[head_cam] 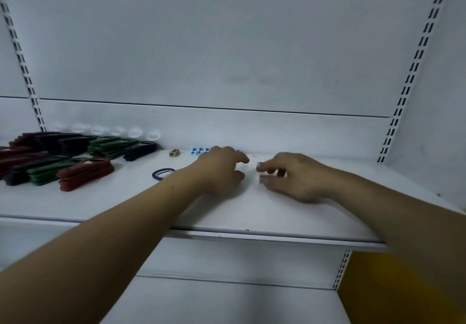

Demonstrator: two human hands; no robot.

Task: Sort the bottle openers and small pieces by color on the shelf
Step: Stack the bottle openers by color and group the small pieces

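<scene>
On the shelf (pixel 227 212), right of the blue ring (pixel 163 174): both hands, close together, not touching.
Left hand (pixel 222 170): just right of the blue ring, knuckles up and fingers bent down toward the shelf. Cannot tell if it grips anything, since the tips are hidden.
Right hand (pixel 295 176): farther right of the ring, fingers curled. Thumb and fingertips pinch a grey piece (pixel 263 178), which is blurred.
Light-blue pieces (pixel 199 151): short row behind and right of the ring, and the left hand covers its right end.
Tan piece (pixel 174 152): behind the ring, just left of the light-blue row.
Red openers (pixel 85 173): stack left of the ring, the nearest pile to it.
Green openers (pixel 111 147): stack left of and behind the ring.
Navy openers (pixel 140 151): stack behind the ring, just right of the green one.
More openers (pixel 30 162): dark red, dark and green piles, far left of the ring, lying mixed.
Clear round things (pixel 136 132): row at the back wall, behind the ring, too blurred to tell what they are.
Yellow panel (pixel 403 286): below the shelf, well right of the ring.
</scene>
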